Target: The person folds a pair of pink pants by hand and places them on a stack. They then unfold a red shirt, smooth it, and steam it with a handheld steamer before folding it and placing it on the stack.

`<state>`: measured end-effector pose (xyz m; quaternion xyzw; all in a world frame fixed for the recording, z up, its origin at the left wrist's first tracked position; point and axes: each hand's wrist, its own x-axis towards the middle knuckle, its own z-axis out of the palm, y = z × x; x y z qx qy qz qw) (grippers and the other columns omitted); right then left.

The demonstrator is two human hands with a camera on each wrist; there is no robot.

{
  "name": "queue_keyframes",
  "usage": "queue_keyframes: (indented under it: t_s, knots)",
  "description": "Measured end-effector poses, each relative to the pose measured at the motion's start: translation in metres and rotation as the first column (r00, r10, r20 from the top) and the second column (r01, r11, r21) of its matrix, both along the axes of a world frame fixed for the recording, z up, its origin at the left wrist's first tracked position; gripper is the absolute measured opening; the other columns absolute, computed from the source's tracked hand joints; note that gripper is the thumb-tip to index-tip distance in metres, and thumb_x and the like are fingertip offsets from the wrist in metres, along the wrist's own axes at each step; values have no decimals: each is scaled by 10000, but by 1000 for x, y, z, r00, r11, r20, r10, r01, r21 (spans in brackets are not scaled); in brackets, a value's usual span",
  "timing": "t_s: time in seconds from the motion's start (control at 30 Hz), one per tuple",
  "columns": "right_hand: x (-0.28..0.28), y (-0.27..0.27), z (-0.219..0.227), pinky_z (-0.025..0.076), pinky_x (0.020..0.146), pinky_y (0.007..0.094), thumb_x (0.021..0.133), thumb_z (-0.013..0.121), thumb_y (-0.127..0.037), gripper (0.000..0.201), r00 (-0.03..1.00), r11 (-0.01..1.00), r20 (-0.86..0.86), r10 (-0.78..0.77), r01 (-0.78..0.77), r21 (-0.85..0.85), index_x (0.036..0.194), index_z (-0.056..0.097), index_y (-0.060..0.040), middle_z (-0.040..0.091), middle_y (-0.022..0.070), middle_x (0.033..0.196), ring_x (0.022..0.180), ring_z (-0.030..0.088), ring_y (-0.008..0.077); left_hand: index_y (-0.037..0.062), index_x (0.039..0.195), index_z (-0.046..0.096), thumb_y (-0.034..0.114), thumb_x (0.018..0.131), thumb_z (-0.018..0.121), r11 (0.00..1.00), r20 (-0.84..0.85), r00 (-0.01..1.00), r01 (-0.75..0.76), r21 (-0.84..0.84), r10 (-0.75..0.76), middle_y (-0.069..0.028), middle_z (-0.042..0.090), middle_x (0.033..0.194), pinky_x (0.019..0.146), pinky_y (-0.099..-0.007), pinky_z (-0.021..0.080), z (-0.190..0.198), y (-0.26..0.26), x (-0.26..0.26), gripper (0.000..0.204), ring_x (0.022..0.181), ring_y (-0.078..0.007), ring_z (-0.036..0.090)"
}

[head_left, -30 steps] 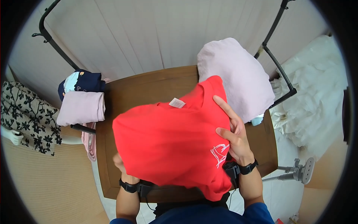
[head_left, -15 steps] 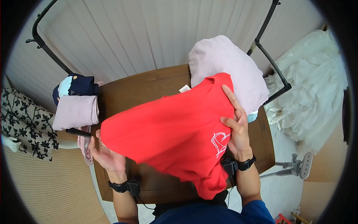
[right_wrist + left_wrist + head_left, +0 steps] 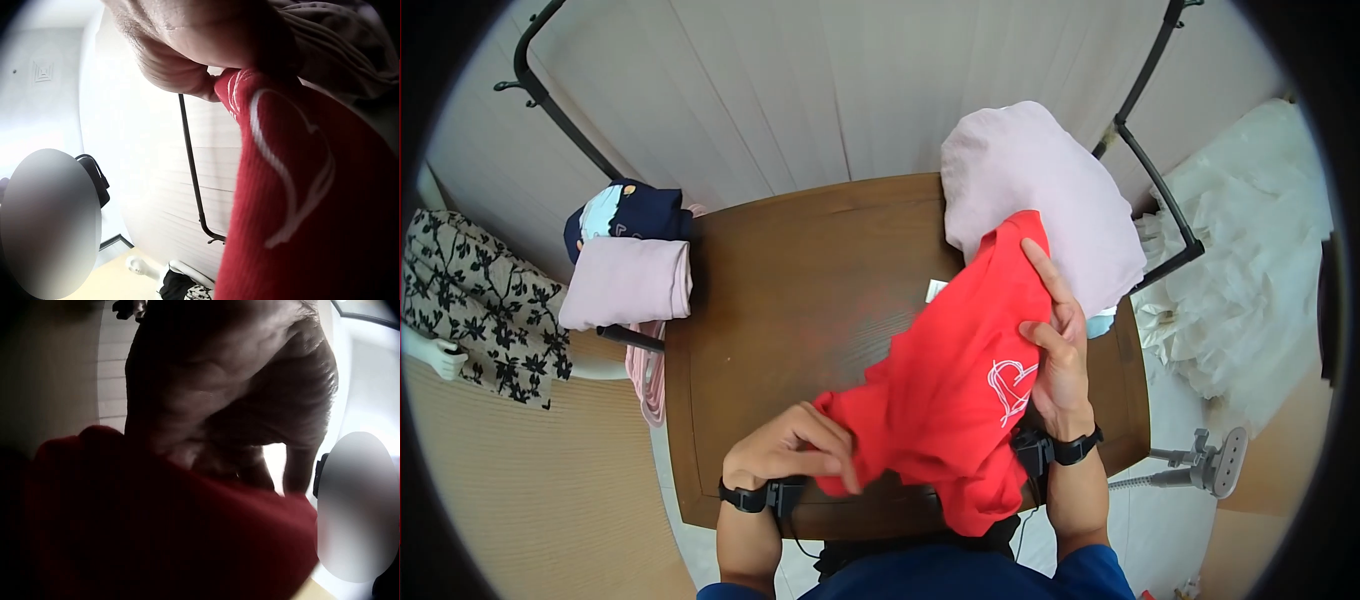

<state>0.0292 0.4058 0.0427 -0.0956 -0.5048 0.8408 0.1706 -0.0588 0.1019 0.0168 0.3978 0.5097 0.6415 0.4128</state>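
"What's new with the red shirt (image 3: pixel 945 390)?"

"It was spread wide, with the left hand (image 3: pixel 790 445) palm up by its left end. Now that hand has flipped over, back up, and the shirt is scrunched between both hands."

"Are the left fingers holding it?"

"They're bent and right at the cloth. The shirt hides the tips, so I can't tell if they pinch."

"And the right hand (image 3: pixel 1057 365)?"

"It still has the shirt. The thumb and fingers are closed on the edge, with the pointing finger stretched long. The white heart (image 3: pixel 1008 385) is just below that thumb, and the white tag (image 3: pixel 937 290) is left of the fingertips."

"So what does that mean?"

"The loose end came closer to the right fingers. It looks bunched, I think, not smooth. More table (image 3: pixel 780 300) shows past the left fingers, too."
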Motion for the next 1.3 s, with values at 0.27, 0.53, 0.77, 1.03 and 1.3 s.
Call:
queue_keyframes:
  t_s: [0.27,0.53,0.77,1.03,1.3]
  knots:
    - [0,-2,-1,459,1012,215,719,421,164,807,1000,999,11,-26,26,19,1516,421,35,433,109,1564,1292,543,110,7,1067,581,-35,945,632,927,206,975,-2,-374,86,-88,701,764,703,-249,525,7,3,14,138,756,-146,708]
    - [0,1,-4,443,1053,234,725,425,157,802,1000,1000,-5,-23,23,9,1517,416,36,431,126,1565,1317,530,131,35,1301,524,-12,829,791,886,120,941,-248,-391,317,-41,645,876,665,-198,513,15,14,15,544,723,-72,653]
    - [-1,1,-5,402,1116,271,754,450,123,774,999,997,-48,0,-4,-83,1522,388,60,423,129,1566,1370,483,148,-15,966,694,-31,783,809,905,-60,978,-207,-370,199,-24,603,846,612,-191,449,-6,0,8,217,691,-41,575]
    - [2,8,-11,450,995,206,756,454,86,785,995,993,-96,25,-36,-115,1536,364,60,444,115,1553,1145,585,51,9,1012,630,61,901,695,864,119,856,-503,-31,503,-57,509,1109,862,-257,435,-6,-3,10,138,973,-116,547]
    - [1,8,-11,433,1008,207,744,436,80,798,993,990,-118,-15,-1,-139,1539,365,54,426,119,1569,1159,577,56,104,1355,466,259,1055,529,697,367,716,-686,209,594,-112,540,1370,1092,-402,432,-30,-23,3,344,1278,-238,536]
